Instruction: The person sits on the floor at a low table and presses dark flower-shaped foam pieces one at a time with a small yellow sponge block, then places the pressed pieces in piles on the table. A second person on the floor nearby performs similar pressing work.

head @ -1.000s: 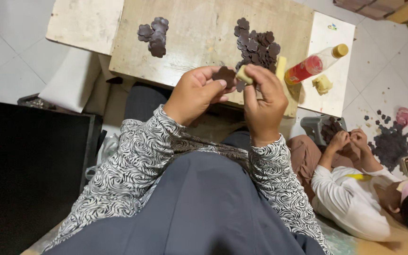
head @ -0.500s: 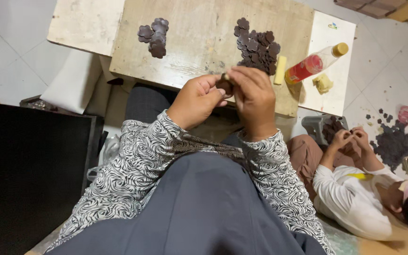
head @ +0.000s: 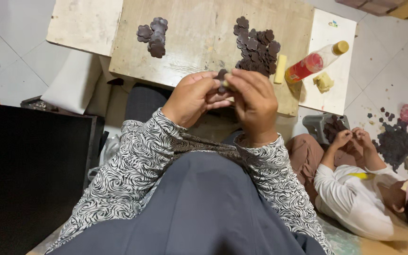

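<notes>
My left hand (head: 192, 97) and my right hand (head: 253, 101) meet in front of me over the near edge of a wooden board (head: 194, 38). Between their fingertips they pinch a small dark brown flower-shaped piece (head: 221, 75). A pale yellowish bit shows at my right fingertips. On the board lie a large heap of the same dark flower pieces (head: 257, 47) at the right and a smaller pile (head: 153, 35) at the left.
A bottle with red liquid and a yellow cap (head: 315, 61) lies on a white slab (head: 334, 56), beside a yellow stick (head: 280, 69) and a yellow lump (head: 323, 81). Another person (head: 360, 189) sits on the floor at right, handling dark pieces near a floor heap (head: 395, 141). A black panel (head: 29, 174) stands at left.
My hands have drawn closer together and risen slightly, both now pinching the dark piece. The person at right keeps both hands raised.
</notes>
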`<action>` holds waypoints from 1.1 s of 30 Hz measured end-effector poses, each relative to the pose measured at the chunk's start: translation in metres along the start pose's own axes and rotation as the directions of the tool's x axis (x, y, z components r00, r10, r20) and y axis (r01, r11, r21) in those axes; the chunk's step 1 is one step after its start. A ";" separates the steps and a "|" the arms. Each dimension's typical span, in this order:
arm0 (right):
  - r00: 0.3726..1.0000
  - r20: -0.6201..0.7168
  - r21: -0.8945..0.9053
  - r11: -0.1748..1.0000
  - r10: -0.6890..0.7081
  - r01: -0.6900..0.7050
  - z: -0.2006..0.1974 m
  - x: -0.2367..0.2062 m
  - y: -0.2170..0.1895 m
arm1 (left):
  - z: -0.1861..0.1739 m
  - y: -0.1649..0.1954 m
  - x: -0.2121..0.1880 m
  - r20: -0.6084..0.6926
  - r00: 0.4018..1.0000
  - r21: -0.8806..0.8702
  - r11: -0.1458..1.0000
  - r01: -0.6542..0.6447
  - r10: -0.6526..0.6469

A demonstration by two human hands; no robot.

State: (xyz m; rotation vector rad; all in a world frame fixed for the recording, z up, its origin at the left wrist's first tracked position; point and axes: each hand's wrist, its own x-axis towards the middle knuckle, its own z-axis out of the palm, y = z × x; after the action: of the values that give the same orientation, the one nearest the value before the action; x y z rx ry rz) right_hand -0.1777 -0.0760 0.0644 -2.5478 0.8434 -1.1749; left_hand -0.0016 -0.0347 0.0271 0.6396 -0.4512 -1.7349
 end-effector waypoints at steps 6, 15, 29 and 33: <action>0.986 -0.121 -0.001 0.994 0.112 -0.113 -0.007 0.000 0.007 | 0.004 0.003 0.000 -0.101 0.995 0.109 0.994 0.025 -0.014; 1.000 -0.018 0.001 1.000 -0.013 0.013 0.012 -0.003 0.001 | -0.010 -0.007 0.003 -0.033 0.999 -0.028 0.999 -0.041 0.040; 0.998 -0.063 0.018 0.999 -0.030 0.031 0.014 -0.008 -0.001 | -0.011 -0.004 0.004 -0.105 0.994 -0.013 1.000 -0.009 0.007; 0.987 -0.143 0.038 0.997 0.077 -0.072 0.008 -0.009 0.000 | -0.011 -0.009 0.006 -0.110 0.994 0.076 0.997 -0.006 0.015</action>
State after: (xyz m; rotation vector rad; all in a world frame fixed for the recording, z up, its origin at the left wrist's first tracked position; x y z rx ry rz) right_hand -0.1763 -0.0717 0.0536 -2.4067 0.9348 -1.3508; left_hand -0.0030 -0.0383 0.0119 0.7823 -0.4435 -1.6694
